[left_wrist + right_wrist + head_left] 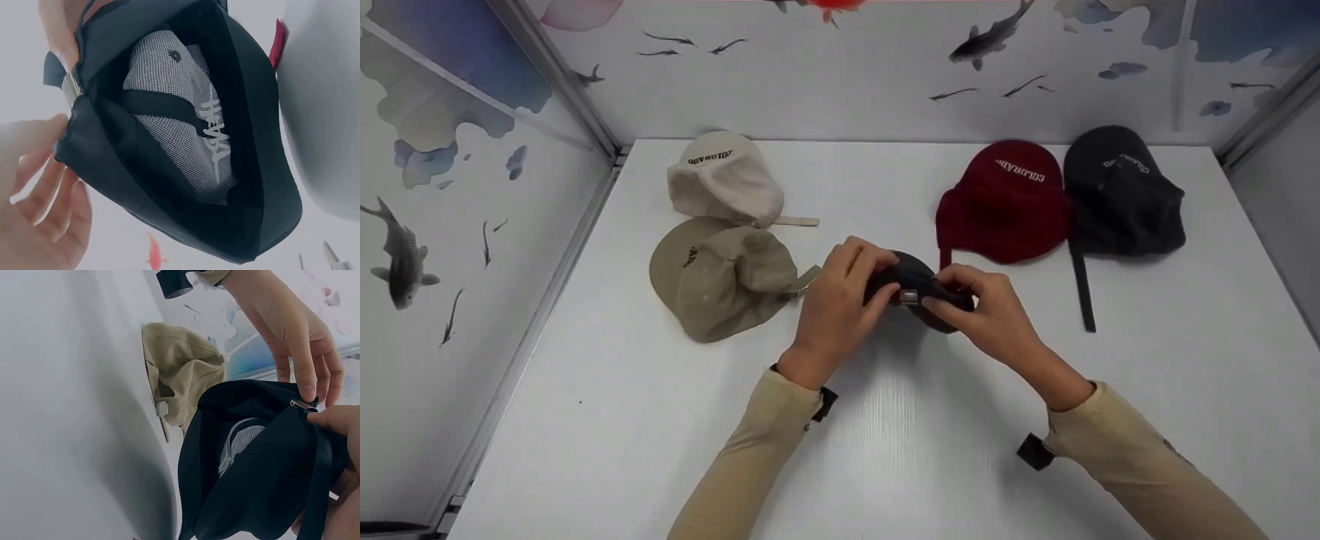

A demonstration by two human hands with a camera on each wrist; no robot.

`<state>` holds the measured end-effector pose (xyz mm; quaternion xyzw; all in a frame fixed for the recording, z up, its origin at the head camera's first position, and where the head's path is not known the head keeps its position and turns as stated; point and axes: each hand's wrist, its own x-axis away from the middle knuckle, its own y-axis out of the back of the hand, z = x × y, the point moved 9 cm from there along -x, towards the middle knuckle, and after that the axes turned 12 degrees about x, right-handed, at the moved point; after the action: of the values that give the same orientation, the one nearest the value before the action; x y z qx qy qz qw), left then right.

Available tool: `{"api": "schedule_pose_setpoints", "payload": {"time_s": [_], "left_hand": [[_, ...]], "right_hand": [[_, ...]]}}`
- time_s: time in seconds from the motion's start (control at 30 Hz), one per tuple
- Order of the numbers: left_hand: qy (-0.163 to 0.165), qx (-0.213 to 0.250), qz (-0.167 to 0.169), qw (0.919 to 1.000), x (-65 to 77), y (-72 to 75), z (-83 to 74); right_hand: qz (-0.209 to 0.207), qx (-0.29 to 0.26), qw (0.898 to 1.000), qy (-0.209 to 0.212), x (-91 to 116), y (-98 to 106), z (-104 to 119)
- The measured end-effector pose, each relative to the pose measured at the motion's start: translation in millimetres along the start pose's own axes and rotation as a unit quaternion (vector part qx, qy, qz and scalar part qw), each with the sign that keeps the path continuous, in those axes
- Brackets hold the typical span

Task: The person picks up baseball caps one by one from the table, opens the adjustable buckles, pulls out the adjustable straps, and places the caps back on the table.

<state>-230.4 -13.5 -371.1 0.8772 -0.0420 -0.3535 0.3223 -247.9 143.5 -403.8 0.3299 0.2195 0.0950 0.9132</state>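
Note:
A black cap [916, 267] is held up between both hands above the middle of the white table. My left hand [838, 304] grips its left side, thumb against the edge. The right hand [988, 306] pinches the strap side at the right, beside a metal buckle [909, 298]. In the left wrist view the cap's hollow faces the camera, and a white mesh lining [169, 73] with white lettering shows inside. From the right wrist, thumb and fingertips of both hands meet the cap around the buckle [302, 405], and a strap [319, 484] hangs down.
A cream cap [727, 184] and an olive-beige cap [720, 285] lie at the left of the table [585, 450]. At the back right lie a dark red cap [1005, 202] and a dark grey cap [1125, 195], their straps trailing forward. Printed panels wall the back and sides.

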Motion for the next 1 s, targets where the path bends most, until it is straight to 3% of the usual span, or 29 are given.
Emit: {"api": "schedule_pose_setpoints", "payload": {"time_s": [0.17,0.33,0.53,1.0], "left_hand": [[-0.014,-0.029,0.001,0.9995,4.6,-1.7,-6.9],[0.013,-0.031,0.026,0.9991,7.2,-9.9,-4.1],[0.045,-0.025,0.028,0.9983,8.5,-16.3,-0.3],[0.072,-0.006,0.030,0.9969,10.3,-22.1,1.0]], "right_hand": [[-0.007,-0.018,1.000,-0.005,-0.1,0.2,-1.1],[-0.010,-0.028,1.000,-0.007,1.0,-0.1,-1.4],[-0.006,-0.040,0.999,-0.021,1.1,-2.0,-3.5],[0.004,-0.041,0.999,-0.017,1.9,-6.3,-1.7]]}}
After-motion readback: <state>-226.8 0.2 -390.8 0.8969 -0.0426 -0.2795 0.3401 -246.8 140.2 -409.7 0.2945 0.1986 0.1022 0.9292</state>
